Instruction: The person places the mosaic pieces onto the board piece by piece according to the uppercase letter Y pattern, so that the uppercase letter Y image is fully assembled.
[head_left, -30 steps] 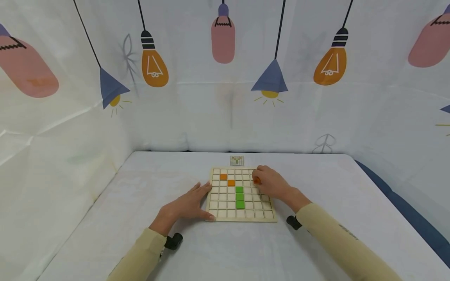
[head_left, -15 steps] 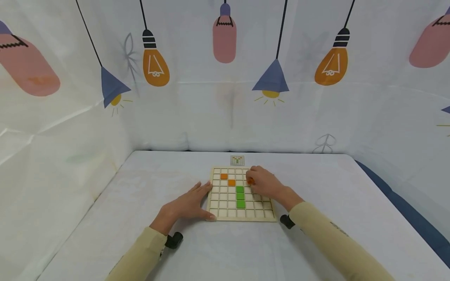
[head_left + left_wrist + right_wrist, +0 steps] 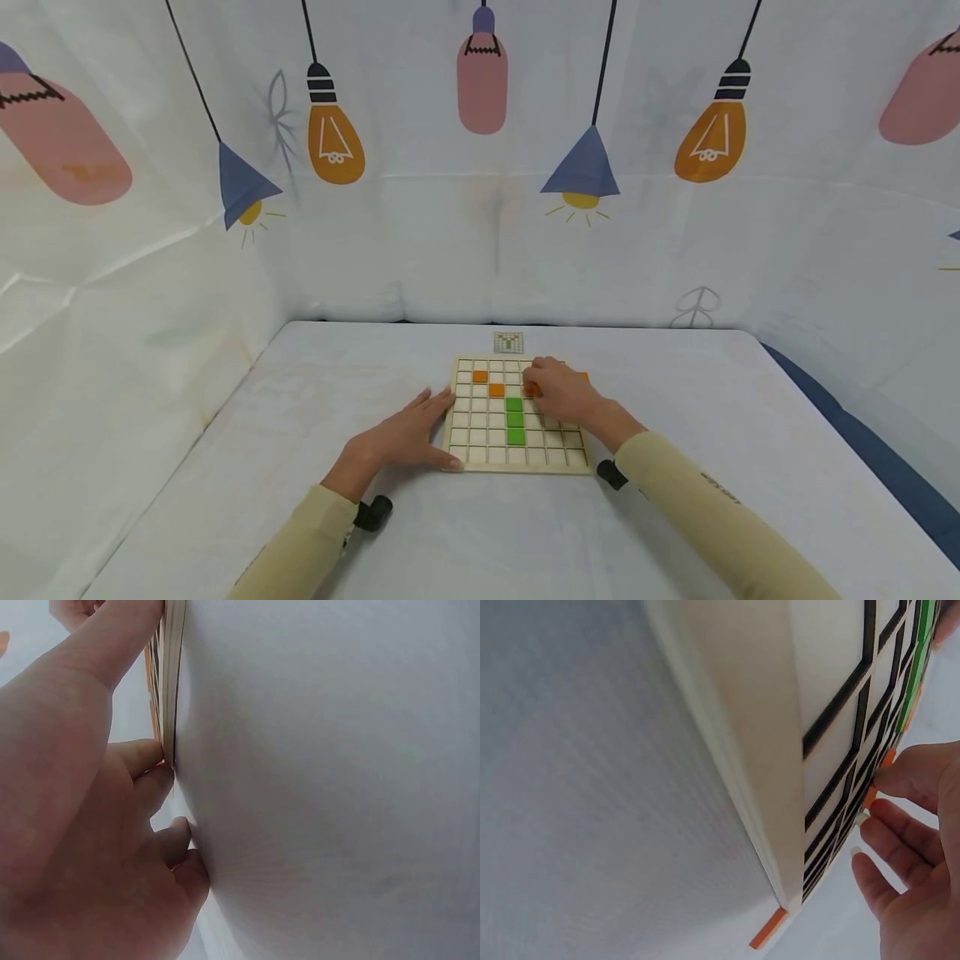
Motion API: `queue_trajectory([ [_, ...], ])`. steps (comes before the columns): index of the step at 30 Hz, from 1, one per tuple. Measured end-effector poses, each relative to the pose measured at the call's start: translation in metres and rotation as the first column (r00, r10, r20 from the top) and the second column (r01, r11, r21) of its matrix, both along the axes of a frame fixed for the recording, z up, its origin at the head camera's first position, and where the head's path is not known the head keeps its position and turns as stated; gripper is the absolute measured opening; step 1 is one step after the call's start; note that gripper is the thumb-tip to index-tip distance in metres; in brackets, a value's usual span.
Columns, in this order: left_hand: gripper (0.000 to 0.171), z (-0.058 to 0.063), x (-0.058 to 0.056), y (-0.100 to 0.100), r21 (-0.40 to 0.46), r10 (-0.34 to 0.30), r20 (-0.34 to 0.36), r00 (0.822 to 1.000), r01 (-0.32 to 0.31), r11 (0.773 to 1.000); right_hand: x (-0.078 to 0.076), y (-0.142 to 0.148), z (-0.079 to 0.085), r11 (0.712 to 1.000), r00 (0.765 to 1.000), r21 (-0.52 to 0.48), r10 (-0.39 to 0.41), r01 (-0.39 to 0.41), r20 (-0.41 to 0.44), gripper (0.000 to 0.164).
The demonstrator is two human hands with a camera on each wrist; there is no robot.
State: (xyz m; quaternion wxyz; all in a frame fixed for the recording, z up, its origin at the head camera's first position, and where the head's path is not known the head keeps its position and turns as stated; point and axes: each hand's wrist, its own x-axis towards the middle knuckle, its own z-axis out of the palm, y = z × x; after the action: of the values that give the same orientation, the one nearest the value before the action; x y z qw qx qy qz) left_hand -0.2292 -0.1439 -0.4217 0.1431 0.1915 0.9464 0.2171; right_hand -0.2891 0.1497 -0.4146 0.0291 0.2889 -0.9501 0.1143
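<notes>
A wooden grid board (image 3: 478,435) lies on the table. Three green tiles (image 3: 514,419) stand in one column of it, and two orange tiles (image 3: 497,390) sit diagonally to their upper left. My right hand (image 3: 562,392) is over the board's right half, pinching another orange tile (image 3: 870,796) by thumb and fingertips at the grid surface; whether it sits in a cell is hidden. My left hand (image 3: 408,435) is spread at the board's left side, fingertips touching the edge and thumb at the near corner.
A small pattern card (image 3: 508,342) lies behind the board. One loose orange tile (image 3: 768,928) is on the white table (image 3: 360,358) just beyond the board's right edge, partly behind my right hand in the head view. A lamp-patterned curtain (image 3: 420,233) closes off the back.
My right hand has shifted slightly left over the board with its orange tile, then stayed nearly still. The loose orange tile beside the board has come into view. My left hand has kept its place.
</notes>
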Motion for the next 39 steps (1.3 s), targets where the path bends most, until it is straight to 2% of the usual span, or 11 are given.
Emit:
queue_trajectory([
  [11, 0.114, 0.001, 0.001, 0.002, 0.005, 0.006, 0.003, 1.000, -0.006, 1.000, 0.004, 0.002, -0.001, 0.998, 0.999, -0.035, 0.047, -0.048, -0.009, 0.014],
  [16, 0.115, 0.000, 0.001, 0.002, 0.000, 0.006, 0.007, 1.000, -0.006, 1.000, 0.004, 0.006, -0.002, 0.999, 0.999, -0.007, 0.042, -0.042, -0.024, 0.018],
  [22, 0.114, 0.002, 0.002, 0.003, -0.007, 0.012, 0.003, 1.000, -0.012, 1.000, 0.006, 0.011, 0.001, 0.999, 1.000, 0.037, -0.001, 0.001, -0.006, 0.025],
  [27, 0.114, 0.003, 0.002, 0.003, -0.012, 0.015, 0.001, 1.000, -0.015, 1.000, 0.009, 0.015, 0.003, 0.998, 1.000, 0.054, 0.009, -0.009, -0.005, 0.025],
  [34, 0.115, 0.002, 0.002, 0.002, -0.009, 0.013, 0.008, 1.000, -0.013, 1.000, 0.009, 0.027, 0.001, 1.000, 1.000, 0.009, -0.016, 0.015, 0.010, 0.023],
  [39, 0.114, 0.002, 0.002, 0.002, -0.007, 0.010, 0.002, 1.000, -0.010, 1.000, 0.006, 0.038, -0.001, 1.000, 0.999, -0.016, 0.010, -0.010, -0.032, 0.024],
])
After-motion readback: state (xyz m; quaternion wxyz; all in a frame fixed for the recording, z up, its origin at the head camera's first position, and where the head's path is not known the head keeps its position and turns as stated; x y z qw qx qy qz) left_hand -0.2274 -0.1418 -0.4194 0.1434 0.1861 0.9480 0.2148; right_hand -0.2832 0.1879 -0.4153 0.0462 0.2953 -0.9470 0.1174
